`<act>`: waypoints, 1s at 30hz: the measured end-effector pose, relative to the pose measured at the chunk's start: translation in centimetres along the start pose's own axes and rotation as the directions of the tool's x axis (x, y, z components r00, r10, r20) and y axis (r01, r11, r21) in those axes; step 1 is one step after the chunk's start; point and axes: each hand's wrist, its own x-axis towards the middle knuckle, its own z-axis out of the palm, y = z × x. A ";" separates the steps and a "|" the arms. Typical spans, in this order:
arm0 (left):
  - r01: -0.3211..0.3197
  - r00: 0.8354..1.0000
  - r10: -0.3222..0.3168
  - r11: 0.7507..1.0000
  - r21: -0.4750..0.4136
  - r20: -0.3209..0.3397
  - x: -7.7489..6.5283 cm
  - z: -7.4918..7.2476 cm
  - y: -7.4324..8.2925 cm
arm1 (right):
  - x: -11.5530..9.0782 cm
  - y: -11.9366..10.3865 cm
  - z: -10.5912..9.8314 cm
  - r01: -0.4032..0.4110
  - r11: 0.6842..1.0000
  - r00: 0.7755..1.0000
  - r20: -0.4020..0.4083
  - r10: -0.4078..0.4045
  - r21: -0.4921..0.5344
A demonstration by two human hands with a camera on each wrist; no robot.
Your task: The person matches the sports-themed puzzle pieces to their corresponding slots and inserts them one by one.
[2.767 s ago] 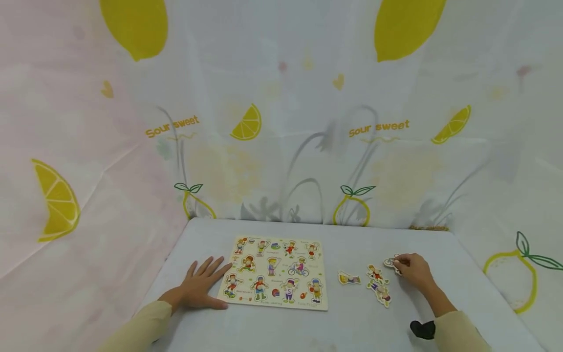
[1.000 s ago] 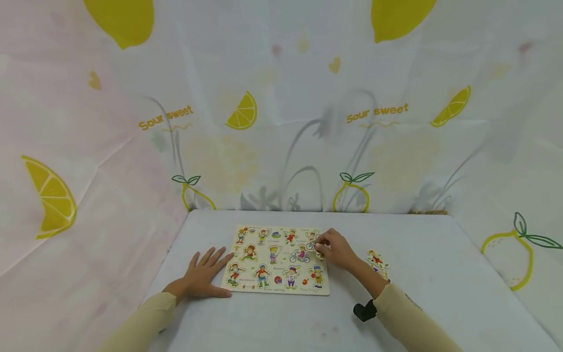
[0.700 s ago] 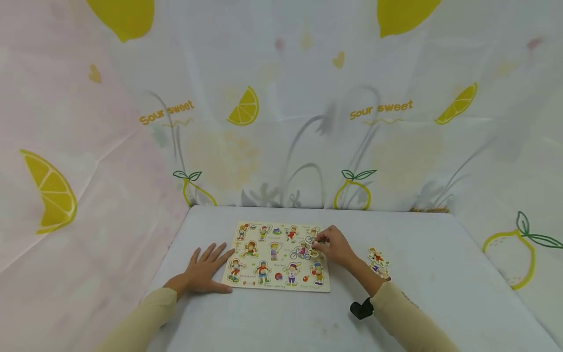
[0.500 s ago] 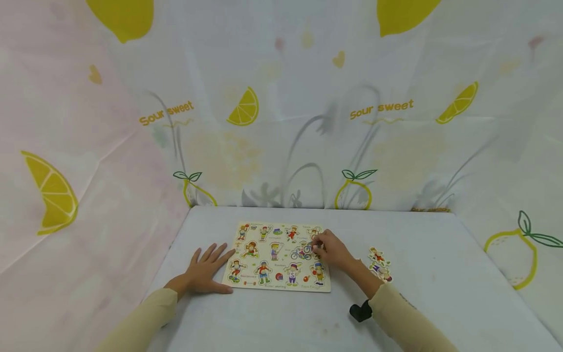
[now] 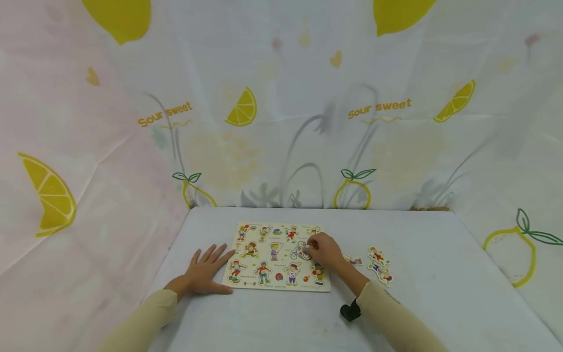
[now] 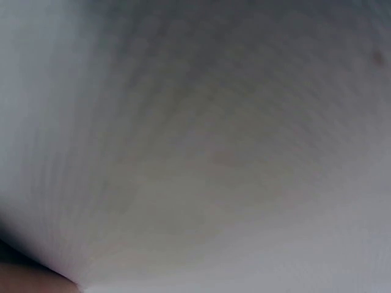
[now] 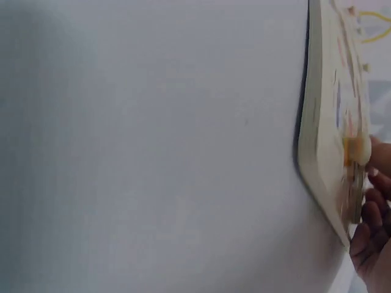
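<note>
A flat puzzle board with printed and cut-out sports figures lies on the table. My left hand rests spread at its left edge, the fingertips by the rim. Over the right part of the board, my right hand pinches a bicycle puzzle piece at the printed cyclist's spot. The fingers partly cover the piece, so I cannot tell whether it is seated. In the right wrist view, curled fingers show beside the board. The left wrist view is mostly blurred white cloth.
Right of the board lie several loose figure pieces: a footballer piece, another figure piece touching it, and one piece partly behind the right forearm. A white cloth covers the table; a lemon-print curtain stands behind.
My right hand has carried the bicycle piece from the table's right side to the board, then shifted slightly left and down to the cyclist's spot. The left hand has stayed at the board's edge.
</note>
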 end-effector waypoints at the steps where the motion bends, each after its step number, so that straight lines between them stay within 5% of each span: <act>1: -0.001 1.000 0.001 1.000 -0.001 0.000 0.0 0.1 -0.1 | 0.0 -0.1 0.3 -0.035 0.999 0.999 -0.018 0.035 0.000; 6: 0.013 1.000 -0.012 0.999 0.042 -0.005 0.4 0.9 -0.6 | 0.0 -0.8 0.9 -0.126 0.992 0.989 -0.073 0.126 0.008; 13: 0.003 1.000 -0.002 0.999 0.037 -0.012 0.4 0.8 -0.7 | 0.4 -1.2 0.7 0.010 0.999 0.997 0.074 -0.012 0.033; 21: -0.004 1.000 0.004 1.000 0.015 0.009 0.1 -0.4 0.2 | 0.7 -1.1 0.3 -0.089 0.996 0.996 0.008 0.089 -0.013; 26: 0.010 1.000 -0.010 1.000 0.029 0.021 0.1 -0.7 0.2 | 1.0 -0.8 0.6 0.020 1.000 0.997 0.070 -0.019 -0.003; 30: 0.009 1.000 -0.010 0.999 0.032 0.024 0.2 -0.3 0.2 | 0.9 -0.9 0.9 0.012 0.999 0.993 0.114 -0.018 0.050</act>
